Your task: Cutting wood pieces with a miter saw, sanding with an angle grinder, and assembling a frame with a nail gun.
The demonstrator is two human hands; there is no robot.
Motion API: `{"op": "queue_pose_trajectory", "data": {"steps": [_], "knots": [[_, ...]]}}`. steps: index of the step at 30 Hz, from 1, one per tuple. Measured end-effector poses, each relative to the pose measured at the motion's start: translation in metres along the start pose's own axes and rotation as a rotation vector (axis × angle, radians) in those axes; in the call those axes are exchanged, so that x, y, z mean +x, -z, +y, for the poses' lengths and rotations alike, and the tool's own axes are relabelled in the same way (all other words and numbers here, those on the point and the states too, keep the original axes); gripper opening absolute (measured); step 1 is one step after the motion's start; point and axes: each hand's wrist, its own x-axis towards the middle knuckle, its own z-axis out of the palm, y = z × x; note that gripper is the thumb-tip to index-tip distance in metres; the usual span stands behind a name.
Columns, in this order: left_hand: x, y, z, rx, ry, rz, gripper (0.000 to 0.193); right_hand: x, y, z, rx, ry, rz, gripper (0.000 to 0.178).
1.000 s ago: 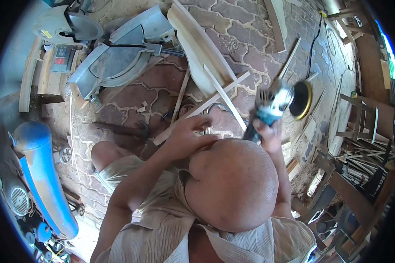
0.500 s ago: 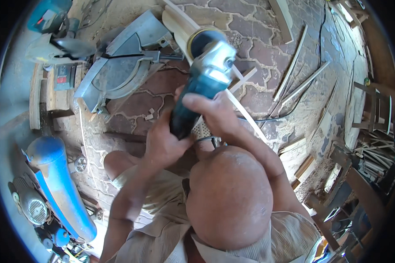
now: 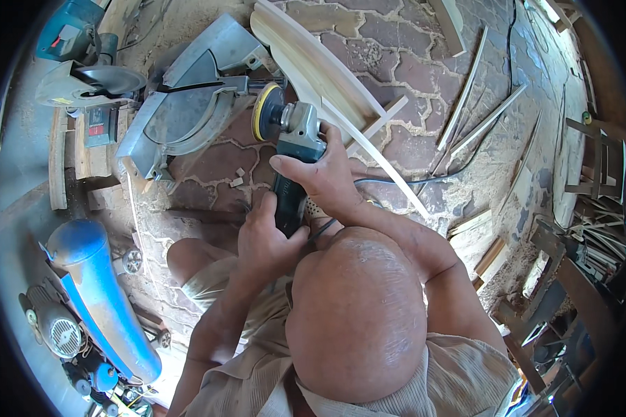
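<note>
An angle grinder point(image 3: 295, 160) with a yellow-rimmed sanding pad point(image 3: 268, 113) is held between both my hands. My left hand point(image 3: 266, 233) is closed round the dark rear of its body. My right hand point(image 3: 327, 172) grips the body close to the metal gear head, thumb laid across the top. The pad stands on edge, facing left, apart from the wood. Beyond the grinder a pale, curved wooden piece point(image 3: 320, 66) rests on thin wooden strips point(image 3: 389, 170). The grinder's cord point(image 3: 403, 182) trails off to the right.
A mitre saw point(image 3: 188, 104) with an exposed blade point(image 3: 111, 78) stands at the far left. A blue tank point(image 3: 108, 292) and a motor point(image 3: 59, 330) are at the near left. Loose wood strips point(image 3: 466, 87) lie on the paved floor point(image 3: 424, 76); wooden frames point(image 3: 595, 167) stand right.
The grinder has come back toward me and left, away from the curved wood. Its head has turned so the pad faces left. Both hands have stayed on it.
</note>
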Motion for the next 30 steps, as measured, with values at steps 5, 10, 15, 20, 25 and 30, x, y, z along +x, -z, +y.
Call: {"op": "queue_pose_trajectory", "data": {"steps": [5, 10, 15, 20, 25, 30], "knots": [[-0.007, -0.002, 0.009, -0.086, -0.041, 0.058, 0.050, 0.000, 0.010, -0.006, -0.169, 0.080, 0.030, 0.086], [-0.005, -0.001, 0.008, -0.196, 0.064, -0.041, 0.055, 0.001, 0.011, -0.020, -0.224, 0.031, 0.037, 0.085], [-0.010, 0.004, -0.003, -0.473, 0.095, -0.087, 0.065, -0.005, 0.023, -0.010, 0.279, -0.143, -0.270, 0.073], [-0.009, 0.025, -0.019, -0.649, 0.083, -0.181, 0.067, -0.002, 0.018, -0.006, 0.373, -0.208, -0.740, 0.051], [0.021, 0.009, -0.025, -0.270, 0.022, 0.318, 0.060, 0.012, 0.004, 0.007, -0.087, 0.173, -0.670, 0.050], [0.017, 0.057, -0.050, -0.741, 0.309, 0.120, 0.064, 0.021, 0.054, 0.046, -0.644, 0.620, 0.106, 0.042]]}}
